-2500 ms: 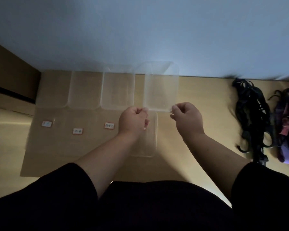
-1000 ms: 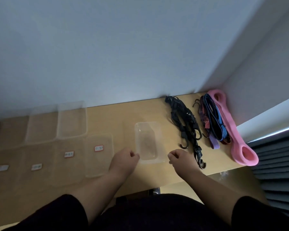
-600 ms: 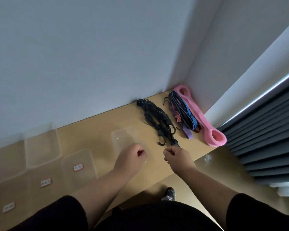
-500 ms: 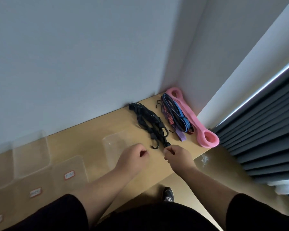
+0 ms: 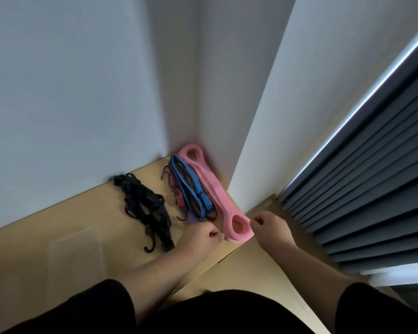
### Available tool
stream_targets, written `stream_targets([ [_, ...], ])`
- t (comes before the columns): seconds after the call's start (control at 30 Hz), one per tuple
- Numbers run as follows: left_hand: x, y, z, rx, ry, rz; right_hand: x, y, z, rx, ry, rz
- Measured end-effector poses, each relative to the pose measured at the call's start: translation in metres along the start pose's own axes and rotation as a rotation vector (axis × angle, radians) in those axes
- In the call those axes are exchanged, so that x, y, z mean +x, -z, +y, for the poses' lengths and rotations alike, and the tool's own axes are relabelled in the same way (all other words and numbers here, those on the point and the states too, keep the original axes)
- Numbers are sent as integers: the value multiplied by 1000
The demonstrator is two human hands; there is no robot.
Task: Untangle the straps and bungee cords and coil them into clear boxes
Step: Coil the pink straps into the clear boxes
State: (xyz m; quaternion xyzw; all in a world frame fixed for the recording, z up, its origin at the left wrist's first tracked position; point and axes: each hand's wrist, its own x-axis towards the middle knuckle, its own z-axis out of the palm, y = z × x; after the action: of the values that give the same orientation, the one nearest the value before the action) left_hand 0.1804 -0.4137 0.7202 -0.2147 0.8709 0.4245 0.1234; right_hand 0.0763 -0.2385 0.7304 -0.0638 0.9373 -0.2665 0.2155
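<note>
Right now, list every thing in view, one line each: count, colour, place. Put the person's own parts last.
Clear box: one, see-through, on the table left of the cords.
Black cords: one tangled bundle, black with hooks, mid-table.
Blue strap: one, blue, lying with red and purple hooked cords beside the pink band.
Pink band: one, pink, along the right wall, near end at the table edge.
Table: one, light wood, in the wall corner.
Curtain: one, dark grey-blue, pleated, far right.
Left hand: grip curled shut, at the pink band's near end, left side.
Right hand: grip curled, at its right side.
</note>
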Motion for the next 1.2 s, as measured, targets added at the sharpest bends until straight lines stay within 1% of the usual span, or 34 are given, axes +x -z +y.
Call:
stream_targets([
  [0.1,19,-21,13,66,12,-17,18,10,20,-12,-41,-28],
  [0.2,30,-38,21,88,51,4,33,6,31,-50,-38,-85],
  [0.33,40,-48,25,127,57,19,46,-4,35,-59,-35,-183],
  [0.53,44,-53,24,289,-67,-42,54,-12,36,-20,-73,-215],
  [0.63,44,-55,22,380,-142,-47,55,-10,31,16,-76,-218],
  [0.73,44,-51,24,441,-248,-29,55,-6,20,80,-74,-261],
  [0.83,41,-40,28,417,-333,39,57,2,9,223,-79,-255],
  [0.97,36,-8,40,306,-291,203,63,17,-4,515,-77,-229],
  [1.03,38,14,50,271,-306,274,65,19,-11,609,-40,-195],
  [1.1,39,38,62,236,-324,364,68,18,-16,565,27,-172],
  [1.2,38,72,81,184,-333,481,77,14,-30,442,127,-188],
])
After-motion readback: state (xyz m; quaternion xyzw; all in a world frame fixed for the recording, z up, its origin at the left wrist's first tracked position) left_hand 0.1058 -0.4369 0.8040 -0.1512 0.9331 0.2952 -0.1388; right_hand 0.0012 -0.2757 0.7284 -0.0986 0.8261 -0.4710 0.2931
